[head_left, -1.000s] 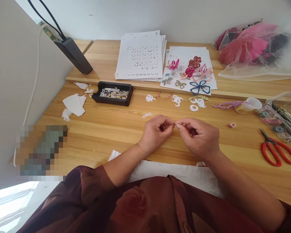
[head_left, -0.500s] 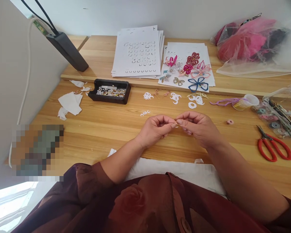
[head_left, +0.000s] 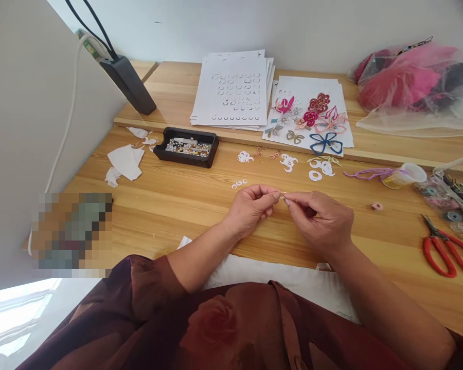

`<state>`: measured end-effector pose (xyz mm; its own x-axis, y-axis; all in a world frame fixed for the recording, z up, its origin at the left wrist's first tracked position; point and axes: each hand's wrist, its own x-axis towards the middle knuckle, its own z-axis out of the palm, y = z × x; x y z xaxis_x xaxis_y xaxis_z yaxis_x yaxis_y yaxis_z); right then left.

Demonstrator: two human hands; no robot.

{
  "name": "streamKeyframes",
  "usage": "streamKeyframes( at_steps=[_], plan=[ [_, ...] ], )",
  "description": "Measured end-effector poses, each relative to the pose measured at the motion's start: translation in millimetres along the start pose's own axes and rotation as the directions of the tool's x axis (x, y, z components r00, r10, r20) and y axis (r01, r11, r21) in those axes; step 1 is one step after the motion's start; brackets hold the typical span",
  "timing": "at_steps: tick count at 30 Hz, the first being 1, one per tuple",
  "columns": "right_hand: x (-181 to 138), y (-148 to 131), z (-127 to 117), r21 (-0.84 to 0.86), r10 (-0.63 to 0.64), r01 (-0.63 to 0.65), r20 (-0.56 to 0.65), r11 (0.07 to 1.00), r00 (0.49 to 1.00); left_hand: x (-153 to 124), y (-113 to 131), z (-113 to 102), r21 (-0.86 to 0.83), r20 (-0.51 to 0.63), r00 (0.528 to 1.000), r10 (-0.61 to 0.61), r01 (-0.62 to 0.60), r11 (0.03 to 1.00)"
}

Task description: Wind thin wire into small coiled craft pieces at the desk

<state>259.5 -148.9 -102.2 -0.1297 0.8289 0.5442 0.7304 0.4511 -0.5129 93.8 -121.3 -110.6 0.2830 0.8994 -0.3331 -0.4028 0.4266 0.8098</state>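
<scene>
The left hand and right hand are close together above a pine tabletop, fingers curled in. Each pinches a thin gold-toned wire between thumb and forefinger, nearly tip to tip. Wire is short, runs roughly level between the hands, and is too fine to make out further.

Above the hands, white paper cutouts lie flat on the wood: curled spirals and plain rings. Right of the right hand sits a small pink ring, with red-handled scissors and steel blades farther right. A clear plastic box holds small spools. To the left, a black rectangular tray holds pearly beads. Torn white paper scraps lie beside it.

On the raised board behind are stacked white sheets with curved cut-out openings, plus a sheet of looped flower shapes in pink, maroon and blue.
</scene>
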Motion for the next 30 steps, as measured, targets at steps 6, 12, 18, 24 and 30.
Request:
streamKeyframes(
  at_steps=[6, 12, 18, 24, 30],
  plan=[
    [-1.0, -0.4, -2.6, -0.168, -0.212, 0.207, -0.013, 0.964, 0.977, -0.5, -0.8, 0.0, 0.053, -0.015, 0.998, 0.053, -0.052, 0.997],
    [-4.2, -7.5, -1.4, -0.133, -0.103, 0.101, -0.009, 0.986, 0.995, -0.7, -3.9, -0.4, 0.146, 0.009, 0.984, 0.180, -0.179, 0.973],
    [-3.0, -11.6, -1.3, -0.090, -0.020, 0.020, -0.004, 0.996, 1.000, 0.2, -6.2, -2.4, 0.318, 0.017, 0.955, 0.296, -0.286, 0.904],
    [0.7, -9.6, -7.2, -0.130, -0.018, 0.020, 0.016, 0.991, 1.000, -0.3, -8.9, -4.6, 0.501, 0.102, 0.919, 0.381, -0.378, 0.779],
    [9.7, -7.3, -12.3, 0.057, 0.218, -0.221, 0.056, 0.974, 0.974, -0.7, -6.8, -3.9, 0.420, 0.145, 0.936, 0.320, -0.351, 0.837]
  ],
)
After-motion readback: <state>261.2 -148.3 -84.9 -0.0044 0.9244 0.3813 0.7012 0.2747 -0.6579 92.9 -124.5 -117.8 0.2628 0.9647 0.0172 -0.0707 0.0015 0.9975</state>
